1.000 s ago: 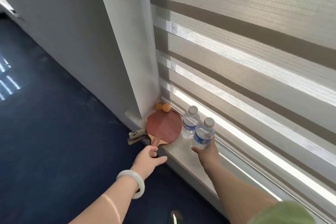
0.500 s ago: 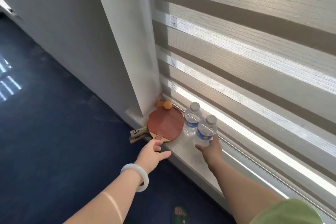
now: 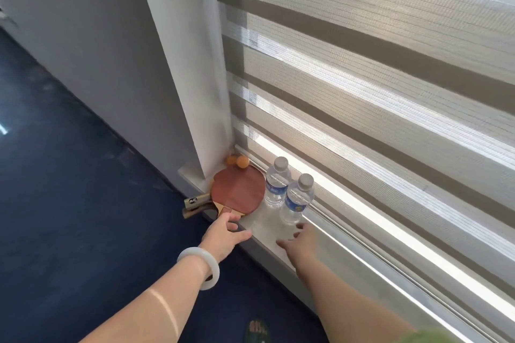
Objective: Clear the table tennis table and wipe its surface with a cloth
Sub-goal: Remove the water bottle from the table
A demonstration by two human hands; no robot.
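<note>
Lower ctr, on sill: red paddle, 2 orange balls above, 2 water bottles right. L hand at handle; R hand, blurred, spread below bottles.

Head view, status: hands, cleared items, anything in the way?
Hands: left hand open at the paddle handle; right hand open, just short of the near bottle. Stacked paddles, orange balls, far bottle alongside on the window sill. Nothing in the way.
</note>
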